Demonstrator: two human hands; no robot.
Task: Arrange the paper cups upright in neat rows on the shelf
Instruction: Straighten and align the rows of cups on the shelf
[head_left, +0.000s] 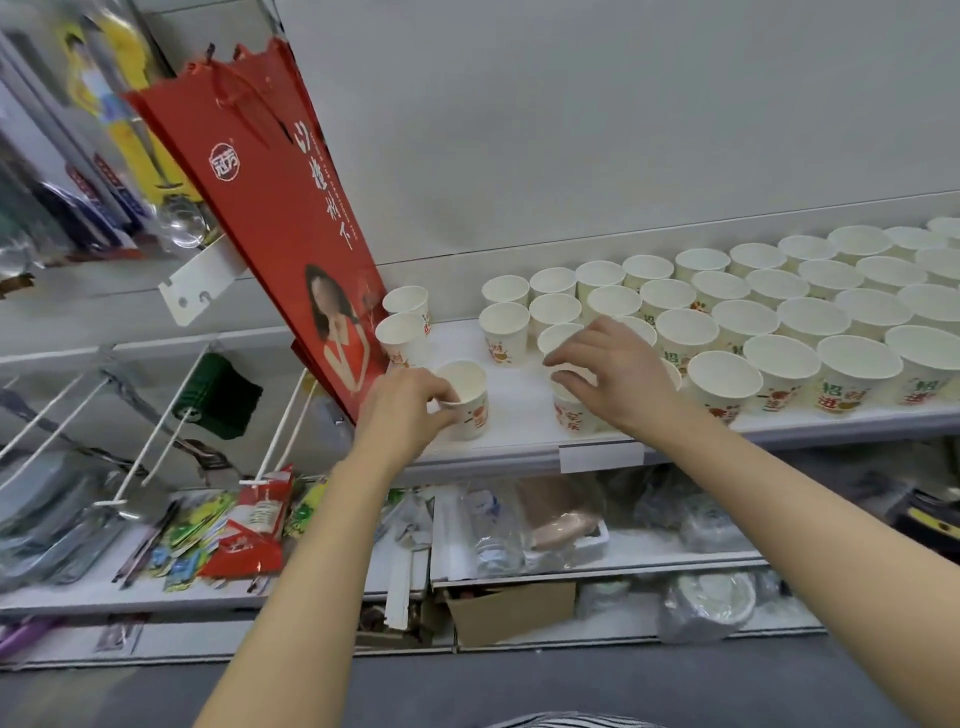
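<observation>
White paper cups with red and green print (722, 387) stand upright on the white metal shelf (519, 447), already packed in tidy rows to the right of both hands. Between the hands lies a bare strip of shelf, and two stray cups (402, 327) stand just beyond the left hand, beside a leaning red paper gift bag (291, 228).

The left hand (405, 405) curls its fingers round the near side of one loose cup (467, 397) at the shelf's front edge, holding it upright. The right hand (613, 374) hovers over the last cup of the front row (571, 410), fingers bent and spread above its rim; whether they actually touch the rim cannot be told.

The step in hand looks like extending the front row leftward: the right hand steadies or settles the row's end, and the left brings the next cup along. The next move probably calls for sliding the held cup rightward across the bare strip until it sits just beside the row's end cup, kept level so it does not tip, then fetching the two strays.
</observation>
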